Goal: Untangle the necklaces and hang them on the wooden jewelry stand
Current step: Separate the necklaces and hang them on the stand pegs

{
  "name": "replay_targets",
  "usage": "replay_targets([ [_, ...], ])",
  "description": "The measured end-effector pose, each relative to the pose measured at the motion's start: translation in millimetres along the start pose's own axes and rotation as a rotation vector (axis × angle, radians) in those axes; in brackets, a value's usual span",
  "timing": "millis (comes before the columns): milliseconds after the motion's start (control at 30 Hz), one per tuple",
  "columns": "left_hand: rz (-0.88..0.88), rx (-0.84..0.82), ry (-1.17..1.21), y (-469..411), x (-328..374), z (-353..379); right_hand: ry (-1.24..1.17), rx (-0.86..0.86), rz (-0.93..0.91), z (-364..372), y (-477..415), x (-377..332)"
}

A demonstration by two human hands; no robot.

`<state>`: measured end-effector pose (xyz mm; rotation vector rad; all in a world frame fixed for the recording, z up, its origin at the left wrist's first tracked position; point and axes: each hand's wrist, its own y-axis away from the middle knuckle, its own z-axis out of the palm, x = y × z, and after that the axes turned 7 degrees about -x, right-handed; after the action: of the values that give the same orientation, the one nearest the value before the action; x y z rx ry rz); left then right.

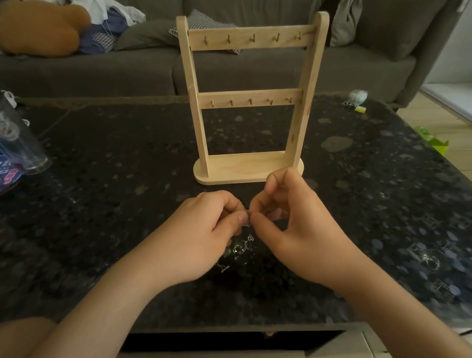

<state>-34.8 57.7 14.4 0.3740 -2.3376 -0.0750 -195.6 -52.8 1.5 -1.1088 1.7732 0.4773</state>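
Both hands are working close together just above the dark, speckled, glossy table top [110,195], right in front of the pale wooden jewelry stand with two crossbars [240,34]. The left hand [205,233] is curling its fingers in and pinching a bit of the thin silver necklace chains [244,246] between thumb and forefinger. The right hand [293,225] is pinching the same spot from the other side, thumb tip meeting forefinger, its other fingers bent and lifted clear. The two pinches are almost touching, so this looks like knot-picking: the untangling step is in hand, not the hanging. The rest of the chains is drooping from the pinch in a loose clump onto the table between the wrists, with a short stretch trailing out under the left hand. How many necklaces are in there I cannot tell; the links are too fine. The stand is standing upright on its oval base, just beyond the right hand's knuckles, and every small brass hook [253,38] on both bars is showing bare, so nothing is hung yet. Next, I reckon, the fingers are needing to ease one strand free of the knot with small, gentle pulls, not a hard tug that tightens it, then lift that strand clear and carry it up to a hook.
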Motion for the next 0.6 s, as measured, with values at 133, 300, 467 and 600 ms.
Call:
replay_targets([
  [133,0.013,-0.005,0.039,0.7,-3.4,-0.2,-0.02,-0.034,0.015,-0.8,-0.8,0.6],
  [300,-0.008,0.017,0.346,-1.1,-0.6,3.2,-0.134,0.014,-0.003,1.3,-1.0,-1.2],
  [467,0.0,0.083,0.317,-1.8,2.1,7.1,-0.083,0.076,-0.036,1.7,-0.9,2.0],
  [600,-0.027,0.113,0.277,-0.7,4.7,8.6,0.005,0.105,-0.051,3.8,-0.5,1.3],
])
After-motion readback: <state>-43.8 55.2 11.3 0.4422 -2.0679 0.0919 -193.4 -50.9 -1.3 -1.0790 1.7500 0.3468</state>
